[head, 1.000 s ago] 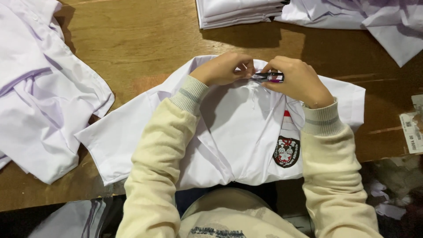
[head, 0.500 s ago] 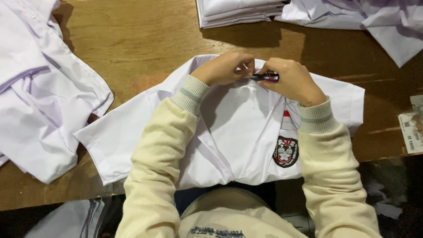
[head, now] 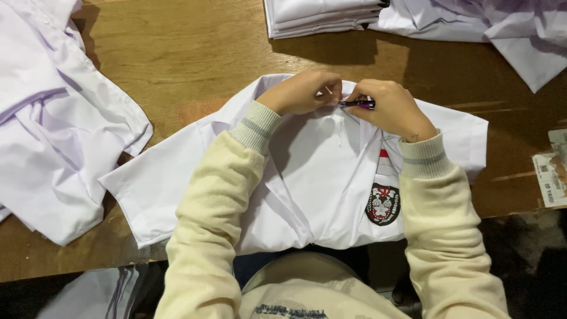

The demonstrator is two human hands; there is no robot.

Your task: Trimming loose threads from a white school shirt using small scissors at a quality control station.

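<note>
A white short-sleeved shirt [head: 307, 177] with a dark round badge [head: 383, 204] on its chest pocket lies flat on the wooden table [head: 195, 53]. Both hands meet at its collar. My left hand [head: 302, 91] pinches the collar fabric. My right hand [head: 390, 109] grips a small dark tool with a purple body [head: 358, 104], its tip against the fabric by my left fingers. Both arms wear cream sleeves with striped cuffs.
A heap of loose white shirts [head: 53, 118] covers the table's left side. A folded stack of white shirts [head: 322, 15] sits at the back, with more loose white cloth [head: 502, 29] at the back right. A printed paper tag [head: 552, 171] lies at the right edge.
Both hands stay at the collar, shifted only slightly. The shirt has not moved.
</note>
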